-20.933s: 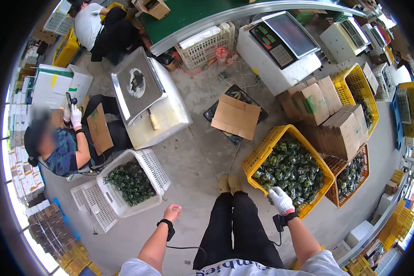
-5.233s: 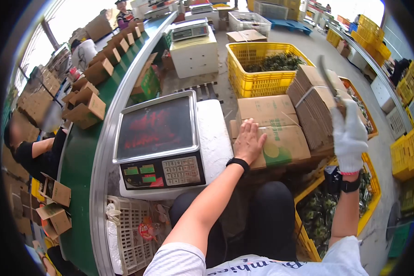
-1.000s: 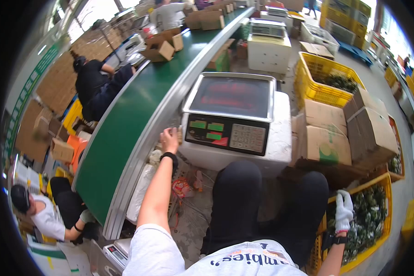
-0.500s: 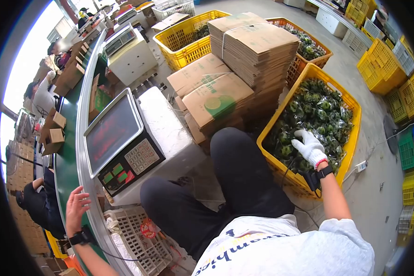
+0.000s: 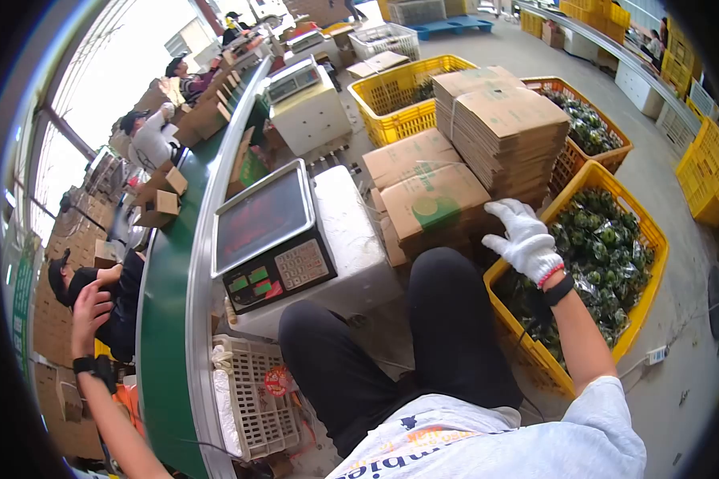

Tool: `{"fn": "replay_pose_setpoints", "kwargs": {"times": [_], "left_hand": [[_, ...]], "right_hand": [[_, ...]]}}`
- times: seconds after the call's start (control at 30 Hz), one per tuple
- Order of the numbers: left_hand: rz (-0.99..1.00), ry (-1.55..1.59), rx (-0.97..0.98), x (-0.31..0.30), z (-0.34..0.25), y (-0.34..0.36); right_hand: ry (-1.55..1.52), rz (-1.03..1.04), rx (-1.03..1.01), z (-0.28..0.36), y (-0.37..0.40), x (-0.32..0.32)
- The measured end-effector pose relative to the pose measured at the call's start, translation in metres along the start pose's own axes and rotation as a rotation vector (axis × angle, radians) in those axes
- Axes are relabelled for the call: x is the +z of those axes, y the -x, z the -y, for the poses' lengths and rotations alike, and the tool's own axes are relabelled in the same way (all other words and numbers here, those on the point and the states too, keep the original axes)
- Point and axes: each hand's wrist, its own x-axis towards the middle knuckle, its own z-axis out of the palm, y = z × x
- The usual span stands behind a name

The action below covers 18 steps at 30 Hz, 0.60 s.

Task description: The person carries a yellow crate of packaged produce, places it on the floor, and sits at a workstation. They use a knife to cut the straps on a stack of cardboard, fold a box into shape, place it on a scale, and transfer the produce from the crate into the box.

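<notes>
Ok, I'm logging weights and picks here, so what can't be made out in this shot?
Scale reading: head view, digits too small on the dim display.
Right hand: glove's back faces the camera, hiding its grip.
Yellow crate: near corner covered by the forearm and leg.

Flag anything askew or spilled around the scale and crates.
The low stack of flat cartons beside the scale sits askew, its sheets fanned off-square. No spill shows around the yellow crate by the right hand.
</notes>
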Motion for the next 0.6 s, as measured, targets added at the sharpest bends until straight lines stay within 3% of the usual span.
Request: {"fn": "replay_pose_setpoints", "kwargs": {"times": [0.03,0.13,0.2,0.37,0.47,0.57,0.6], "left_hand": [[0.046,-0.008,0.063,0.047,-0.015,0.013],[0.338,0.003,0.221,0.168,-0.063,0.07],[0.534,0.03,0.324,0.226,-0.069,0.094],[0.797,0.181,0.606,0.331,-0.092,0.114],[0.704,0.235,0.726,0.367,-0.102,0.092],[0.435,0.355,0.681,0.351,-0.094,0.084],[0.256,0.381,0.681,0.342,-0.076,0.082]], "right_hand": [[0.086,0.013,-0.095,0.006,-0.019,0.01],[0.355,0.241,-0.056,0.018,-0.071,0.033],[0.484,0.361,0.003,0.028,-0.089,0.039],[0.658,0.493,0.037,0.026,-0.102,0.063],[0.589,0.269,-0.254,0.002,-0.094,0.07],[0.56,0.336,-0.336,-0.009,-0.1,0.078],[0.557,0.353,-0.335,-0.034,-0.107,0.096]]}}
